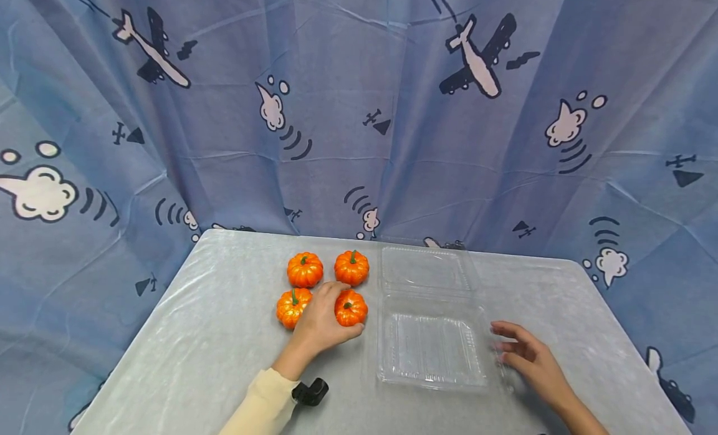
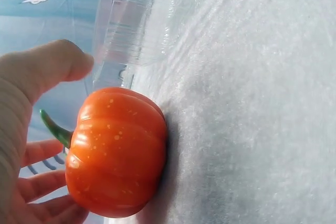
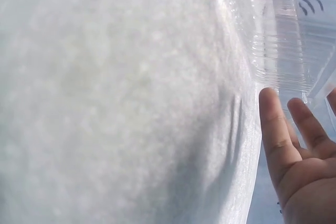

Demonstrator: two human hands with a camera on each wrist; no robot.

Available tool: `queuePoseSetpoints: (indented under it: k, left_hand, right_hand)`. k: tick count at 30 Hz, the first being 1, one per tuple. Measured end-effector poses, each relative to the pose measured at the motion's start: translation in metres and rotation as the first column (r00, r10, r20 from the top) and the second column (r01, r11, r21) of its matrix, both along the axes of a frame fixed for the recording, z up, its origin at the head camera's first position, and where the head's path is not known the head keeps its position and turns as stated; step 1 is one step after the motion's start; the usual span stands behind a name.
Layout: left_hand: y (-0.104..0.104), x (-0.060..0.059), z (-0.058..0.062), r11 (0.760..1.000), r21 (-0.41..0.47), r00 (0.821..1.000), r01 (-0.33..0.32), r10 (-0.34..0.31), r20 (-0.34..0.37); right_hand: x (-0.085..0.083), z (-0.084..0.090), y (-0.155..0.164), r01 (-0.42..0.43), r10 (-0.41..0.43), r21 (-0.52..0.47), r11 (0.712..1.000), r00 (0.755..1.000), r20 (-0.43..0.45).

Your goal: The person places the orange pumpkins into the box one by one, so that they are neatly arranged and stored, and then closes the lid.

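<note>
Orange mini pumpkin (image 1: pixel 351 308) upright on table, beside clear clamshell (image 1: pixel 430 351).

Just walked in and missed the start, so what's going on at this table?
A person sits at a grey table with four small orange pumpkins and an open clear plastic box. The left hand reaches over the near right pumpkin, fingers spread around it but not clearly gripping. The right hand rests with straight fingers at the box's right edge. The box holds nothing. The other three pumpkins sit untouched on the table beside it.
</note>
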State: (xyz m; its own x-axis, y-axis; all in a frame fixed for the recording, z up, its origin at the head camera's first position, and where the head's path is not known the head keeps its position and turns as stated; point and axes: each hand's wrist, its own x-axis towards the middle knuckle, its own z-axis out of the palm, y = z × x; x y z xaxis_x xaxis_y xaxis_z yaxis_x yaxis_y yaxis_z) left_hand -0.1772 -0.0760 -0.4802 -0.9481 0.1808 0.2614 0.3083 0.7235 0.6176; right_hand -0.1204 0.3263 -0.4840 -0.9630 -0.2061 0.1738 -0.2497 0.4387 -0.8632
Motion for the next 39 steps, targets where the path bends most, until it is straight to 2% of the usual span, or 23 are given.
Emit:
queuePoseSetpoints:
  k: [5, 10, 13, 19, 22, 34, 39]
  left_hand:
    - [0.0, -0.001, 0.0, 1.0, -0.028, 1.0, 0.011, -0.01, 0.02]
    - [-0.001, -0.003, 0.0, 0.999, -0.05, 0.999, 0.021, -0.019, 0.041]
    - [-0.002, -0.004, 0.0, 0.997, -0.067, 0.999, 0.028, -0.026, 0.026]
    - [-0.002, -0.004, -0.001, 0.996, -0.076, 0.999, 0.036, -0.038, -0.014]
    - [-0.002, -0.003, 0.0, 0.997, -0.068, 0.999, 0.032, -0.033, -0.017]
    - [0.0, 0.004, 0.022, 0.998, 0.054, 0.999, -0.014, 0.017, -0.046]
    - [0.005, 0.007, 0.028, 0.997, 0.083, 0.998, 0.003, 0.003, -0.069]
  right_hand:
    - [0.0, -0.002, 0.0, -0.017, 0.017, -0.012, 1.0, 1.0, -0.001]
    - [-0.001, -0.001, -0.001, -0.01, 0.01, -0.007, 1.0, 0.999, 0.035]
    - [-0.001, -0.001, -0.001, -0.015, 0.016, -0.02, 1.0, 0.999, 0.046]
    - [-0.001, -0.003, 0.001, -0.097, 0.1, -0.111, 0.989, 0.995, 0.022]
    - [-0.002, -0.003, 0.001, -0.106, 0.112, -0.14, 0.985, 0.993, 0.04]
    - [0.0, 0.001, -0.003, -0.003, 0.038, -0.168, 0.986, 0.979, 0.202]
    - [0.002, 0.002, -0.005, 0.016, 0.025, -0.179, 0.984, 0.974, 0.224]
